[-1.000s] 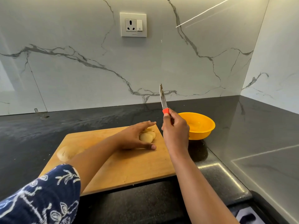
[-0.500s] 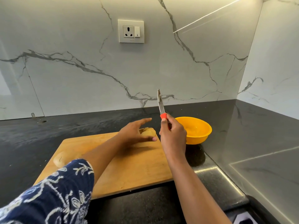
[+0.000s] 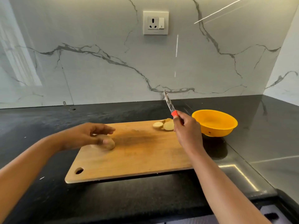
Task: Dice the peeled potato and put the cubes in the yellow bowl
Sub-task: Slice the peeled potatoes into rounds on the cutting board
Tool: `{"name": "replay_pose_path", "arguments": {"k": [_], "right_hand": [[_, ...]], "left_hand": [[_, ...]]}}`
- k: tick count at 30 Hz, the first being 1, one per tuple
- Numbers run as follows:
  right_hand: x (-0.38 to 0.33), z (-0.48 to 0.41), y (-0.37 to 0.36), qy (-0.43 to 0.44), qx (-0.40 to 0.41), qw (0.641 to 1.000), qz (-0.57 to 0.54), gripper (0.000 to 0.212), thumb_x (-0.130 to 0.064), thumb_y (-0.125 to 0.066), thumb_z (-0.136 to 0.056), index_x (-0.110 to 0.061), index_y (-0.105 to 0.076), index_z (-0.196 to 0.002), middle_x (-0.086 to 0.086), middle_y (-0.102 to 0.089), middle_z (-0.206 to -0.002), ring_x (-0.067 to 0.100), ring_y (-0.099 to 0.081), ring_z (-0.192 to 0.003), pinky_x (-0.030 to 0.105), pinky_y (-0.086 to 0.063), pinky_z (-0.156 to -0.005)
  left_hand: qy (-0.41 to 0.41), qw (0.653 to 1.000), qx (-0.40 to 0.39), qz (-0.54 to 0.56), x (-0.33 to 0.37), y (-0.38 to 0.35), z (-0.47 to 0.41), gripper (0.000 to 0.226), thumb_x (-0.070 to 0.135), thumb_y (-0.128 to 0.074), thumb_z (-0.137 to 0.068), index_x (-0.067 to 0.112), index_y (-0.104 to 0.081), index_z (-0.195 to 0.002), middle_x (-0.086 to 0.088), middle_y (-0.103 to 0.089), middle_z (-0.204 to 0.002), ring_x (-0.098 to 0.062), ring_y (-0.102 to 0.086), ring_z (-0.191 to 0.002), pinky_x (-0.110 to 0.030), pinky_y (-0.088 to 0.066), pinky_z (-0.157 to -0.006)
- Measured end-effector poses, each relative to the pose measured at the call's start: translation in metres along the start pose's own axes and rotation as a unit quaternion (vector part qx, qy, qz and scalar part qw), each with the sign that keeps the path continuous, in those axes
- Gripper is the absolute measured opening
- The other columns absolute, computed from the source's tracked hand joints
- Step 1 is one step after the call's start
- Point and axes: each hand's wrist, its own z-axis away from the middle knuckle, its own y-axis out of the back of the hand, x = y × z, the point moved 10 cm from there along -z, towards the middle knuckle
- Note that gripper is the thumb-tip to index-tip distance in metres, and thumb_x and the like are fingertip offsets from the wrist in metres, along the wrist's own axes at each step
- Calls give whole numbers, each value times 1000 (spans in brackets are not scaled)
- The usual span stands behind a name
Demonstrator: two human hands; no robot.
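Quickly: wooden cutting board [image 3: 137, 159] on black counter [image 3: 48, 199], wall socket [image 3: 155, 23] on marble behind the board. Yellow bowl [image 3: 226, 131] just off the board's right end, nothing between them. Right hand [image 3: 187, 131] at the board's far right corner grips red-handled knife [image 3: 169, 104], blade up, partly hiding the potato slices [image 3: 164, 125] there. Left hand [image 3: 87, 135] left the slices since half a second ago, now over the board's left part, thumb on the uncut potato piece [image 3: 108, 144], fingers above it; blurred, can't tell if it grips. Piece is pale tan, rounded; slices cream, round, overlapping, not yet cubed.
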Motion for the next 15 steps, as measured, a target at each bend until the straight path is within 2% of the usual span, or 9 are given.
{"name": "replay_pose_path", "arguments": {"k": [2, 4, 8, 10, 12, 15], "right_hand": [[-2, 2, -6, 10, -12, 1000, 20, 35, -29, -51, -99, -15, -61, -129, 4, -71, -99, 7, -56, -77, 10, -36, -57], [-5, 4, -10, 19, -22, 999, 40, 35, -29, -50, -99, -15, -61, -129, 5, -71, -101, 9, -59, -81, 13, -40, -61], [-11, 9, -15, 33, -40, 996, 74, 33, -29, -49, -99, -16, -62, -127, 3, -71, -92, 12, -62, -80, 25, -49, -71], [-13, 11, -14, 37, -40, 995, 84, 33, -29, -49, -99, -16, -62, -127, 3, -71, -91, 11, -61, -79, 29, -52, -74], [-13, 11, -15, 35, -48, 994, 93, 33, -30, -48, -99, -17, -62, -127, 2, -71, -91, 12, -62, -78, 30, -53, -73], [-9, 12, -21, 19, -81, 989, 121, 34, -33, -46, -100, -19, -61, -127, 3, -71, -92, 17, -64, -81, 31, -52, -71]], "left_hand": [[5, 1000, -8, 5, -14, -6, 12, 74, 70, -74, -55, 55, -50, -124, 25, -51, -129, 5, -48, -118, -22, -38, -102], [-13, 1000, 16, 18, -18, -4, 16, 70, 67, -75, -54, 57, -52, -120, 22, -51, -129, 4, -50, -116, -22, -40, -100], [-22, 996, 75, 37, -12, 0, 8, 77, 77, -74, -41, 57, -57, -113, 20, -54, -124, 3, -52, -111, -19, -44, -93], [-24, 993, 106, 33, -2, -1, -2, 78, 78, -73, -40, 52, -59, -112, 23, -54, -120, 3, -52, -110, -18, -43, -93], [-20, 991, 129, 17, 10, -6, -18, 68, 61, -77, -55, 47, -53, -117, 21, -53, -118, -1, -51, -111, -22, -41, -97], [-6, 986, 162, -39, 28, -12, -47, 63, 39, -78, -70, 37, -52, -127, 13, -54, -118, -8, -50, -109, -20, -39, -89]]}}
